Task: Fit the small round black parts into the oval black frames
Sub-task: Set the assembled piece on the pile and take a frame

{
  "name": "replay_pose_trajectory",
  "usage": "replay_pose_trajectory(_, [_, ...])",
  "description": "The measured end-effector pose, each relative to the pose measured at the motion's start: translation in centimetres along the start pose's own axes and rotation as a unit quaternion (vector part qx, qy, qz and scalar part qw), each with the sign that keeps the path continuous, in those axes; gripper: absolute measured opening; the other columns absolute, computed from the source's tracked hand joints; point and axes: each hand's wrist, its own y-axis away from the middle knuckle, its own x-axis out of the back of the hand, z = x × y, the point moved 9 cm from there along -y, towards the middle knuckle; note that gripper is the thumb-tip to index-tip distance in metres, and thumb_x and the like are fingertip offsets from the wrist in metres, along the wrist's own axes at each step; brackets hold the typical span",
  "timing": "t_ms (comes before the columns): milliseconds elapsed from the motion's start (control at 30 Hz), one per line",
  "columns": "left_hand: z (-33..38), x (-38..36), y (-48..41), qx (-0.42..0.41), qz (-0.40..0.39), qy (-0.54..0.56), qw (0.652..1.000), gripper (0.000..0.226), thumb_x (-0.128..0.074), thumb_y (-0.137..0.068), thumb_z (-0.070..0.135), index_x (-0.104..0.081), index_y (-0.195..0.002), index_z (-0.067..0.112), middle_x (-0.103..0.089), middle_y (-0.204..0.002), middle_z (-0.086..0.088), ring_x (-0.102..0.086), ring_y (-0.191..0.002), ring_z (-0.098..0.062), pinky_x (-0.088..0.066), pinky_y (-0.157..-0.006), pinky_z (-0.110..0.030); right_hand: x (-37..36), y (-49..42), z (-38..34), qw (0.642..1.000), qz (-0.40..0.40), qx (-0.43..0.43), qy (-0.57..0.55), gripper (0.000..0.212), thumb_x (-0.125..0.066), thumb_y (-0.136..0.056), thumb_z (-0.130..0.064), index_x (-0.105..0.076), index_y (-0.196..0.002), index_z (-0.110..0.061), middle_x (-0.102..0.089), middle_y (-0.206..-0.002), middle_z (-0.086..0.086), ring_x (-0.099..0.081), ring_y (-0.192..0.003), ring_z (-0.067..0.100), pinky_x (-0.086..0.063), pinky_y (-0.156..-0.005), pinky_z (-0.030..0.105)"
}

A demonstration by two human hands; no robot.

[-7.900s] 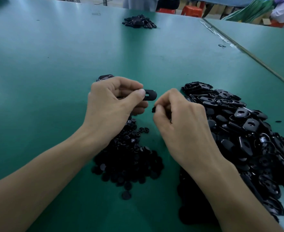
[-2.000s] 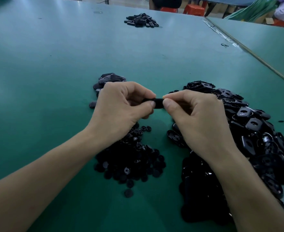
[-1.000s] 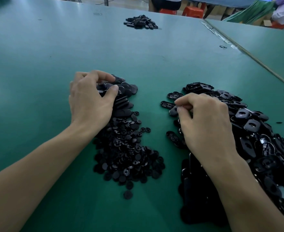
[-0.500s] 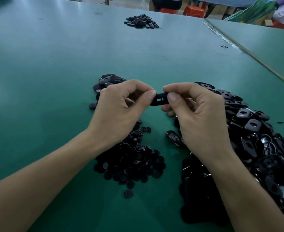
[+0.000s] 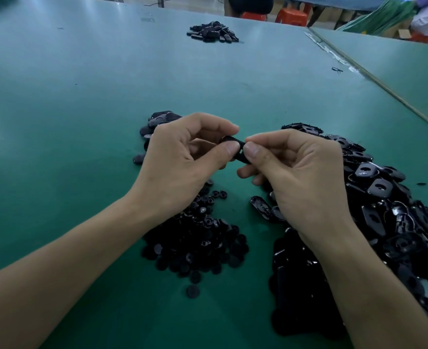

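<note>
Both hands meet above the green table (image 5: 81,122) on one oval black frame (image 5: 240,152). My left hand (image 5: 182,162) pinches its left end between thumb and curled fingers. My right hand (image 5: 301,177) pinches the right end with thumb and forefinger. Most of the frame is hidden by the fingertips, and I cannot tell whether a round part sits in it. Under my left wrist lies a heap of small round black parts (image 5: 197,238). A big pile of oval frames (image 5: 389,207) spreads to the right, partly under my right forearm.
A small stack of black pieces (image 5: 157,122) lies just beyond my left hand. Another heap of black parts (image 5: 212,32) sits far back on the table. A seam (image 5: 374,79) runs along the table's right side. People and red stools stand beyond the far edge.
A second ago my left hand rested on the stack beyond and my right hand picked in the frame pile. Both have since come together on one frame and now hold it slightly lower.
</note>
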Motion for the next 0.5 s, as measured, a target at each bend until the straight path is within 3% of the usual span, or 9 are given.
replay_pose_trajectory(200, [-0.5,-0.1,0.0,0.032,-0.010,0.042,0.999,0.028,-0.076,-0.082,0.017,-0.066,-0.106,0.027,-0.076,-0.085,0.004,-0.072,-0.072,-0.011,-0.059,-0.071,-0.028,-0.3,0.0,0.1,0.999,0.006,0.000,-0.032,0.017,-0.068,-0.092,-0.005,-0.071,-0.086,-0.020,-0.076,-0.074,-0.001,-0.074,-0.065,0.015,-0.054,-0.056,0.019])
replay_pose_trajectory(333, [-0.6,-0.1,0.0,0.032,-0.010,0.023,0.999,0.029,-0.076,-0.081,0.019,-0.066,-0.106,0.028,-0.074,-0.075,0.005,-0.067,-0.065,-0.011,-0.057,-0.069,-0.031,-0.5,0.1,0.1,0.999,-0.009,-0.004,-0.041,0.017,-0.066,-0.094,-0.005,-0.071,-0.088,-0.021,-0.077,-0.077,-0.002,-0.075,-0.068,0.014,-0.056,-0.058,0.020])
replay_pose_trajectory(433, [-0.3,0.4,0.0,0.015,0.028,0.016,0.999,0.025,-0.071,-0.087,0.013,-0.065,-0.107,0.027,-0.074,-0.080,0.002,-0.073,-0.071,-0.013,-0.060,-0.070,-0.028,-0.5,0.4,0.2,0.991,-0.020,0.020,0.131,0.012,-0.065,-0.095,-0.014,-0.073,-0.096,-0.022,-0.075,-0.074,-0.006,-0.072,-0.064,0.009,-0.057,-0.058,0.026])
replay_pose_trajectory(500, [-0.1,0.9,0.0,0.003,0.053,0.017,0.998,0.026,-0.062,-0.095,0.008,-0.062,-0.111,0.028,-0.071,-0.087,-0.001,-0.076,-0.078,-0.015,-0.060,-0.070,-0.024,-1.4,0.9,0.2,0.953,-0.045,0.053,0.294,0.013,-0.065,-0.096,-0.024,-0.073,-0.106,-0.023,-0.071,-0.074,-0.010,-0.068,-0.064,0.012,-0.057,-0.064,0.036])
